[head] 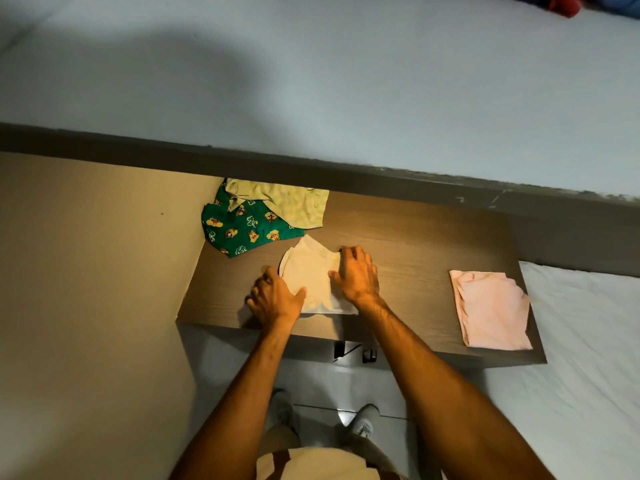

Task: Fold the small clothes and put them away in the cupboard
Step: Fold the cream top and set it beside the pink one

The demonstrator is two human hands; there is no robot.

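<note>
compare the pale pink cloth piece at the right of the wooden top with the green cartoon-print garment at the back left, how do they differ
The pale pink cloth piece is plain; the green cartoon-print garment is patterned. The pink piece lies folded flat in a rough rectangle; the green garment lies crumpled and unfolded. The pink piece lies alone, while the green garment is partly covered by a light green printed cloth. Both rest on the wooden top, untouched by either hand.

Four small garments are counted on one wooden surface (415, 244): one cream garment (311, 271), one green printed garment (242, 230), one pale green garment (294, 202), one pink folded garment (491, 310). Two hands are shown: left hand (275, 299), right hand (356, 275).
</note>
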